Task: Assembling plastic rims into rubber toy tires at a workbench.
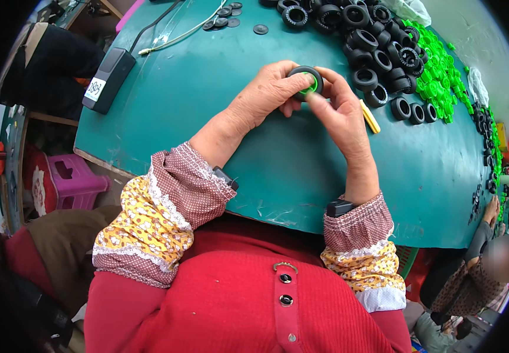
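Between my two hands, above the green tabletop, is a small toy wheel: a black tyre (318,89) with a bright green hub (313,88) inside it. My left hand (269,91) grips the tyre from the left, its thumb pressed on the hub. From the right, my right hand (341,109) pinches the tyre's edge between thumb and fingers. The fingertips behind the wheel are partly hidden. Just right of my right hand, a yellow-handled tool (370,117) lies on the table.
Loose black tyres (378,47) are heaped at the far right, beside a pile of green hubs (437,70). Several flat black discs (221,22), a white cable (184,36) and a black box (108,80) lie far left. Another person (472,270) sits at the right edge.
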The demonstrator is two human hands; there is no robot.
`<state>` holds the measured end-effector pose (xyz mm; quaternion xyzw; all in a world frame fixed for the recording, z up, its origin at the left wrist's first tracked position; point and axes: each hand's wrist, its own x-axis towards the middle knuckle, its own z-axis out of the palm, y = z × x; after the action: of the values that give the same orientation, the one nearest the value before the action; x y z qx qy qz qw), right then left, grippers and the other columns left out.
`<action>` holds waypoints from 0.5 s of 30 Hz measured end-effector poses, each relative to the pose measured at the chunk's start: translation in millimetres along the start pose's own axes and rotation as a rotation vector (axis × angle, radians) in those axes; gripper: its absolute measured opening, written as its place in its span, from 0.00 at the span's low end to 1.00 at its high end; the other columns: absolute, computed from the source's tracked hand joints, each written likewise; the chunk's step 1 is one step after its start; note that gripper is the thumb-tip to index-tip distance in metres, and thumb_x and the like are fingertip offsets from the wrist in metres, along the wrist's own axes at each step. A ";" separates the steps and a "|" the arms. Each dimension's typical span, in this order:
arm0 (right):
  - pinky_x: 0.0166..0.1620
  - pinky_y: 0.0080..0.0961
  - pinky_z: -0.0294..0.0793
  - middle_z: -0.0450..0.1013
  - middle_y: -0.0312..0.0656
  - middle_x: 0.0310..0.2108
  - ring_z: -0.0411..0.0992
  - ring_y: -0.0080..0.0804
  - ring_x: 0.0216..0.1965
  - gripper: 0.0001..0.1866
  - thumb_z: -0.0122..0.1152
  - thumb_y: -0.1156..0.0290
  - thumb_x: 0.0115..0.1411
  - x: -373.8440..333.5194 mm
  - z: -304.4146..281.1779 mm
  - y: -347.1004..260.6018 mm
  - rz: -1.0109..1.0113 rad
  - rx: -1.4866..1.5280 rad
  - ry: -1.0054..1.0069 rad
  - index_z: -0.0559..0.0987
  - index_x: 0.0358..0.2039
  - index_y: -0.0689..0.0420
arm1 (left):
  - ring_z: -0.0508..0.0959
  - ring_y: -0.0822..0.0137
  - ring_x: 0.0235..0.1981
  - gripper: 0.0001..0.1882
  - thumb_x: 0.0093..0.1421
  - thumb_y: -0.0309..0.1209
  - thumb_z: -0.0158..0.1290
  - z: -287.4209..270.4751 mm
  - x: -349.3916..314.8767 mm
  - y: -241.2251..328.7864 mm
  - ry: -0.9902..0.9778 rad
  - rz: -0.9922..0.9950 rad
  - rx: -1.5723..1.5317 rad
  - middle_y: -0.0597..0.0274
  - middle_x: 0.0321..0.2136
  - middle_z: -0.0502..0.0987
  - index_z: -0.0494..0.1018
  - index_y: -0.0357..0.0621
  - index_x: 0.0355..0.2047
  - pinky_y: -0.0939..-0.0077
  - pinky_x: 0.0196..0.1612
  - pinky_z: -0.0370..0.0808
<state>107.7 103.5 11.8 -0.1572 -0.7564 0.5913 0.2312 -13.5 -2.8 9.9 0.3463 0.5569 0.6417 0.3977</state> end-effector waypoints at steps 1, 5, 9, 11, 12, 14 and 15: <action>0.36 0.23 0.69 0.68 0.40 0.31 0.67 0.25 0.34 0.29 0.64 0.65 0.45 -1.9 -1.7 -0.5 -0.071 -0.147 -0.019 0.67 0.47 0.59 | 0.69 0.80 0.17 0.15 0.55 0.38 0.49 -4.3 0.6 -0.8 -0.012 -0.042 -0.010 0.66 0.23 0.71 0.69 0.39 0.36 0.89 0.19 0.66; 0.44 0.30 0.66 0.66 0.46 0.40 0.66 0.40 0.42 0.35 0.70 0.64 0.35 -2.6 11.2 1.3 -0.307 -0.368 0.086 0.67 0.46 0.59 | 0.68 0.80 0.17 0.14 0.52 0.40 0.53 0.7 -2.0 -1.4 -0.034 -0.117 -0.085 0.68 0.20 0.71 0.72 0.41 0.28 0.90 0.19 0.64; 0.44 0.30 0.67 0.66 0.44 0.38 0.65 0.38 0.43 0.30 0.72 0.68 0.32 -1.6 9.0 -1.6 -0.327 -0.350 0.092 0.71 0.39 0.58 | 0.73 0.77 0.25 0.17 0.53 0.41 0.52 9.6 -4.1 1.6 -0.013 -0.165 -0.328 0.65 0.25 0.72 0.70 0.39 0.33 0.86 0.28 0.72; 0.44 0.30 0.67 0.66 0.43 0.37 0.65 0.38 0.42 0.29 0.72 0.68 0.32 -3.0 12.1 1.1 -0.335 -0.344 0.131 0.71 0.38 0.58 | 0.73 0.76 0.25 0.19 0.53 0.43 0.52 16.4 -6.9 3.7 0.078 -0.146 -0.535 0.65 0.25 0.72 0.70 0.38 0.36 0.84 0.29 0.73; 0.43 0.30 0.67 0.66 0.42 0.37 0.66 0.38 0.41 0.29 0.71 0.68 0.31 -3.8 12.9 1.7 -0.343 -0.340 0.162 0.72 0.37 0.57 | 0.74 0.75 0.28 0.19 0.53 0.41 0.52 19.1 -9.3 6.8 -0.031 -0.126 -0.537 0.64 0.27 0.72 0.69 0.37 0.37 0.83 0.33 0.73; 0.43 0.30 0.67 0.66 0.42 0.36 0.65 0.38 0.40 0.28 0.71 0.69 0.31 -5.6 12.9 -2.5 -0.359 -0.359 0.169 0.72 0.36 0.58 | 0.74 0.74 0.31 0.19 0.53 0.39 0.51 18.7 -10.1 5.5 -0.135 -0.109 -0.537 0.62 0.30 0.72 0.67 0.36 0.39 0.81 0.37 0.74; 0.42 0.30 0.67 0.66 0.43 0.36 0.65 0.39 0.40 0.26 0.71 0.69 0.31 -6.0 12.9 -3.8 -0.375 -0.381 0.173 0.72 0.35 0.58 | 0.74 0.73 0.33 0.18 0.53 0.36 0.51 16.0 -7.2 0.4 -0.156 -0.108 -0.475 0.62 0.32 0.72 0.67 0.35 0.40 0.80 0.38 0.73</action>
<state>106.0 88.9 12.0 -0.1051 -0.8473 0.3695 0.3667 3.9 -2.2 12.5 0.2615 0.3759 0.7038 0.5431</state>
